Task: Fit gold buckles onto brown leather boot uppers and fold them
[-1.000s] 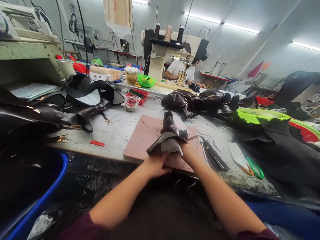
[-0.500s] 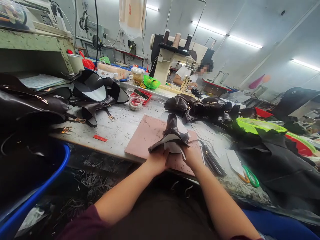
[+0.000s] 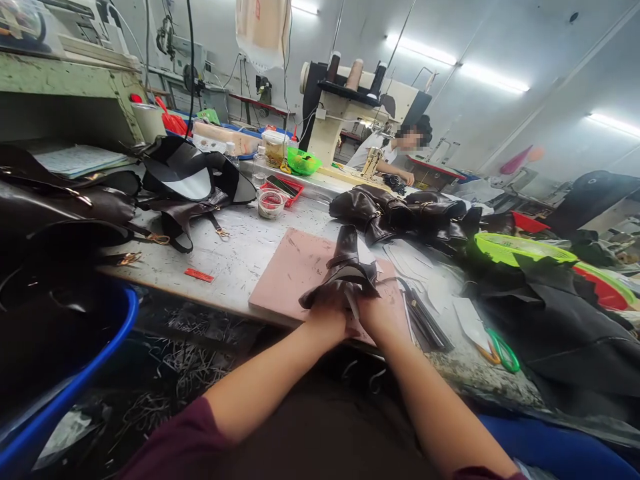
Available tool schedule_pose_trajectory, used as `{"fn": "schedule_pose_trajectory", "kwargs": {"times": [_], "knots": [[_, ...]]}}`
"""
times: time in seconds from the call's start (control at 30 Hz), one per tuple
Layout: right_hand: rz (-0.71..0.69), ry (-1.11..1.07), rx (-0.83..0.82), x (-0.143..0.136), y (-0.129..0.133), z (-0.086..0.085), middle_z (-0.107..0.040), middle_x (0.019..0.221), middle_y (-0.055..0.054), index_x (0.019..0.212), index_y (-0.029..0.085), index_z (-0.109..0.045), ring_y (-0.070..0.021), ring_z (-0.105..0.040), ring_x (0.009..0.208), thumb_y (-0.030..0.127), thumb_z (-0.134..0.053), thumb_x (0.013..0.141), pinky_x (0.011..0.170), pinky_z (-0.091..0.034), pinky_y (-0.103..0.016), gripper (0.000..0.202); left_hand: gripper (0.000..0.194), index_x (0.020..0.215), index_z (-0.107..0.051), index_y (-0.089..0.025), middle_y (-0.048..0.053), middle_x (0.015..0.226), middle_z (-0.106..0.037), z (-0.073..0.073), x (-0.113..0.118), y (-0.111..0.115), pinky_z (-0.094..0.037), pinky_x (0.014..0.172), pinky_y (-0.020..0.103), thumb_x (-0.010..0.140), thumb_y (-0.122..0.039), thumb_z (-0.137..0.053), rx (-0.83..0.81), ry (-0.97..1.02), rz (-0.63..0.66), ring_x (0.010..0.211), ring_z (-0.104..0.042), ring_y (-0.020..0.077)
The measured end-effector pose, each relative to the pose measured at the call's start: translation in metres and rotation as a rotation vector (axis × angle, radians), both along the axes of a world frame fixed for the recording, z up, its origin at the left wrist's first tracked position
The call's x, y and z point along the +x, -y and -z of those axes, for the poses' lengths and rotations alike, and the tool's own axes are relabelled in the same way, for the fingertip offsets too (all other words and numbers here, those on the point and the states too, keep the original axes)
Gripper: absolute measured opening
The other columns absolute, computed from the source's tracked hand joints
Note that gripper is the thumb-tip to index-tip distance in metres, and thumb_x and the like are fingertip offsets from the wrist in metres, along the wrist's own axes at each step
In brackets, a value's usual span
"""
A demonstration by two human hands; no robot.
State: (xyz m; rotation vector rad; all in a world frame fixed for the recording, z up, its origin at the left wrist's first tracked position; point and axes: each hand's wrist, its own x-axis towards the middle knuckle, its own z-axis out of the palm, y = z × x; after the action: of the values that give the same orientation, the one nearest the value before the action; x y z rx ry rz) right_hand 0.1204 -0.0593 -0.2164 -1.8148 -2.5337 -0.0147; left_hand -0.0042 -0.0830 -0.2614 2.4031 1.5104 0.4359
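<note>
Leather piece: dark brown, glossy, leather-like, with a narrow upright-looking far part and a flared near edge; over the middle of the pink rectangular board, near edge at the two hands.
Handling, by judgement: even support from both sides suits the flared edge; a pull from one side only could skew or crease it. Wrists low and gentle pressure against the board would likely keep the narrow part steady.
Left hand: bare, at the left of the flared edge, wrist just over the board's near edge; most fingers hidden by the piece, so spread, pressed together or pinching cannot be told.
Right hand: bare, at the right of the same edge, close to the left; fingers likewise hidden, their state not tellable.
Forearms: angled inward from both sides, meeting at the piece; maroon sleeves pushed toward the elbows.
Board: at the near edge of the pale, scuffed bench.
Dark narrow strips: just beside the board's right edge, white flat cut pieces beyond.
Scissors, green and orange handles: near the bench's near edge, farther right.
</note>
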Motion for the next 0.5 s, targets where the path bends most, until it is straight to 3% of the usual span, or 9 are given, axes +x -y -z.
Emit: {"fn": "schedule_pose_trajectory", "kwargs": {"times": [0.1, 0.27, 0.37, 0.5], "knots": [[0.024, -0.038, -0.045, 0.002, -0.008, -0.002, -0.065, 0.103, -0.016, 0.111, 0.012, -0.058, -0.0273, -0.06, 0.097, 0.006, -0.048, 0.074, 0.084, -0.044, -0.035, 0.039, 0.09, 0.136, -0.028, -0.009, 0.019, 0.142, -0.027, 0.005, 0.005, -0.008, -0.018, 0.108, 0.045, 0.066, -0.052, -0.064, -0.013, 0.035, 0.127, 0.13, -0.022, 0.0367], [0.098, -0.143, -0.045, 0.005, -0.02, -0.011, -0.048, 0.13, -0.016, 0.13, 0.013, -0.041, -0.0314, -0.045, 0.118, 0.004, -0.046, 0.072, 0.093, -0.04, -0.04, 0.059, 0.092, 0.138, -0.025, -0.012, 0.016, 0.143, -0.026, 0.012, 0.005, -0.018, -0.019, 0.105, 0.051, 0.066, -0.057, -0.06, -0.094, 0.018, 0.156, 0.129, -0.022, 0.0392], [0.156, -0.206, -0.104, 0.007, -0.03, -0.009, -0.057, 0.118, -0.017, 0.129, 0.011, -0.042, -0.0304, -0.055, 0.106, 0.006, -0.05, 0.07, 0.084, -0.047, -0.037, 0.059, 0.092, 0.139, -0.022, -0.016, 0.014, 0.145, -0.024, 0.007, 0.007, -0.021, -0.018, 0.105, 0.051, 0.066, -0.059, -0.058, -0.111, 0.012, 0.184, 0.129, -0.021, 0.0373], [0.202, -0.313, -0.14, 0.012, -0.043, -0.002, -0.068, 0.089, -0.009, 0.121, 0.014, -0.051, -0.0229, -0.064, 0.081, 0.01, -0.047, 0.073, 0.07, -0.052, -0.03, 0.048, 0.092, 0.138, -0.024, -0.015, 0.015, 0.143, -0.027, -0.002, 0.013, -0.023, -0.017, 0.106, 0.047, 0.064, -0.054, -0.063, -0.125, -0.006, 0.192, 0.13, -0.022, 0.0353]]}}
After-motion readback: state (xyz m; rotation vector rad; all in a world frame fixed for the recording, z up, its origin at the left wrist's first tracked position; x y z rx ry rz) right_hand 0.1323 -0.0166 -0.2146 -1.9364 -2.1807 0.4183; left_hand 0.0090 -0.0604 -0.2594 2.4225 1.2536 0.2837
